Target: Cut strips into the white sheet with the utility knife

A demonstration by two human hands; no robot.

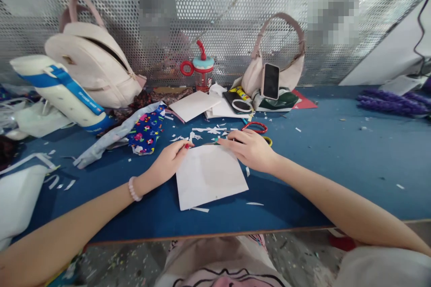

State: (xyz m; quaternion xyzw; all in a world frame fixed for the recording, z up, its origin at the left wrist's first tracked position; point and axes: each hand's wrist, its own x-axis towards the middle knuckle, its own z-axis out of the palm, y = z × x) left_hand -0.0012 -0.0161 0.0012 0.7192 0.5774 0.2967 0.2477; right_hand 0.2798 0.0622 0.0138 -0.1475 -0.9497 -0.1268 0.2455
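Observation:
A white sheet of paper [212,172] lies in front of me near the table's front edge, its far edge slightly raised. At its far left corner my left hand [172,158] pinches the paper between thumb and fingers. Over the far right corner, my right hand [252,149] has its fingers closed on the edge; its thumb is mostly hidden. Just beyond the right hand lie scissors with a red handle loop [255,127], and a yellow loop [268,141] shows beside that hand. Scattered white paper scraps [210,130] lie beyond the sheet.
Behind are folded white papers [195,105], a red cup with a straw [203,74], a tape roll [241,106], and a phone [270,81] against a handbag [292,71]. Left stand a backpack [90,67], a tilted white-blue bottle [63,94] and patterned cloth [147,130]. Purple bundles [393,102] lie right.

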